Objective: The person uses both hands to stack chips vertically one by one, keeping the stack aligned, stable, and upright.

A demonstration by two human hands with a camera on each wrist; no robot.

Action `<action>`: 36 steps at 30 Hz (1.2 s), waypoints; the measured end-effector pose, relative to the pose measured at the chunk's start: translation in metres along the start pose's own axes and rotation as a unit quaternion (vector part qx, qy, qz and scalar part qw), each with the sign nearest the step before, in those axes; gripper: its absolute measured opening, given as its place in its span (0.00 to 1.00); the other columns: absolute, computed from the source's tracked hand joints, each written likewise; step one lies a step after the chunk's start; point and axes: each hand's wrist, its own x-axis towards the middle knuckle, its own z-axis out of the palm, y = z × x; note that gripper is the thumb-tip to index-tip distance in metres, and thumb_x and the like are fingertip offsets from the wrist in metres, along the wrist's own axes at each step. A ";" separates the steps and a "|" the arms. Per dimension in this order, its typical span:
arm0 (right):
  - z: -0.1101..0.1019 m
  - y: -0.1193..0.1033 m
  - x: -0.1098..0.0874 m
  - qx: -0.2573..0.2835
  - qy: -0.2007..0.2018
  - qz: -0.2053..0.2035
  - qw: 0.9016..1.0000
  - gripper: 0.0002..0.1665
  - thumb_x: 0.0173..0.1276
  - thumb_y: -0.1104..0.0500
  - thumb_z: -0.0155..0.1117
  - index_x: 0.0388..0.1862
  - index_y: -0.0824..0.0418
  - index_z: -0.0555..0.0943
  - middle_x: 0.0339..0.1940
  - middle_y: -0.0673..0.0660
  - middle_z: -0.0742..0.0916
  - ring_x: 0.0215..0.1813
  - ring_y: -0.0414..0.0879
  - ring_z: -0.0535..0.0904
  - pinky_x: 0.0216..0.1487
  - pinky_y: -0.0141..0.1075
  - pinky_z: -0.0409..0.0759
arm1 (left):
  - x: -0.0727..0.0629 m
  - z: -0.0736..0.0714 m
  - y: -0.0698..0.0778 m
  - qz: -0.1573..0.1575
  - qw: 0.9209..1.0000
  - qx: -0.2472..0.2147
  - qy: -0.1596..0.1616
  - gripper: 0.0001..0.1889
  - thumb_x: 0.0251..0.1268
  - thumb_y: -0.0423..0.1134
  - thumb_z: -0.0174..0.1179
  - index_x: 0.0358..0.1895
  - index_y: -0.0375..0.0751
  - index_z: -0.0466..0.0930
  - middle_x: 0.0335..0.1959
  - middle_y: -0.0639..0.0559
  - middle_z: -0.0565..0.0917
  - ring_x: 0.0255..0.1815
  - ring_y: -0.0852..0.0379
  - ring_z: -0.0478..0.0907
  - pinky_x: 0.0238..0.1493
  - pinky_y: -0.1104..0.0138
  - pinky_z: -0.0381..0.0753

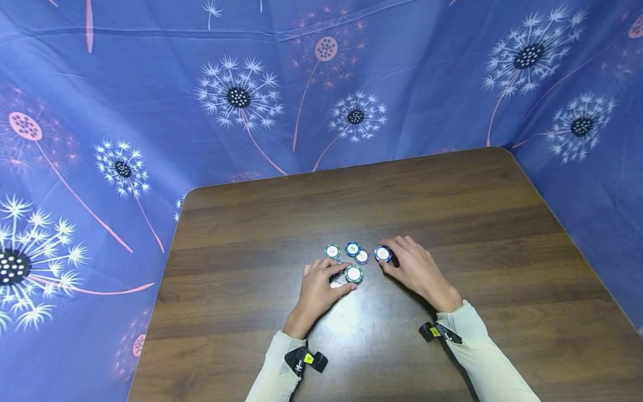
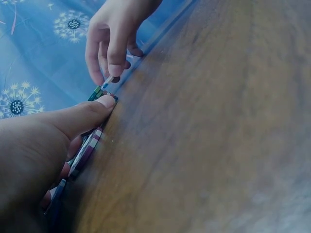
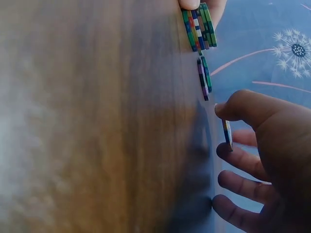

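Observation:
My left hand pinches a green-edged poker chip between thumb and forefinger. It sits on top of a small stack of chips, seen edge-on in the right wrist view. My right hand pinches a blue-edged poker chip by its rim, just right of the other chips. That chip stands out edge-on, tilted, between thumb and finger in the right wrist view. Partly under my left hand lies another pale-faced chip.
Behind the hands lie a green chip, a blue chip and a purple-edged chip; the blue one overlaps the purple one. The brown wooden table meets a blue dandelion-print cloth at its back and sides.

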 end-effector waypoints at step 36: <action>0.011 -0.058 0.001 0.014 -0.041 -0.082 0.996 0.26 0.67 0.47 0.77 0.61 0.56 0.86 0.54 0.53 0.87 0.52 0.50 0.82 0.46 0.51 0.85 | 0.000 0.001 -0.003 0.009 1.000 0.015 0.003 0.30 0.55 0.59 0.78 0.59 0.50 0.90 0.46 0.60 0.86 0.46 0.58 0.77 0.49 0.60 0.67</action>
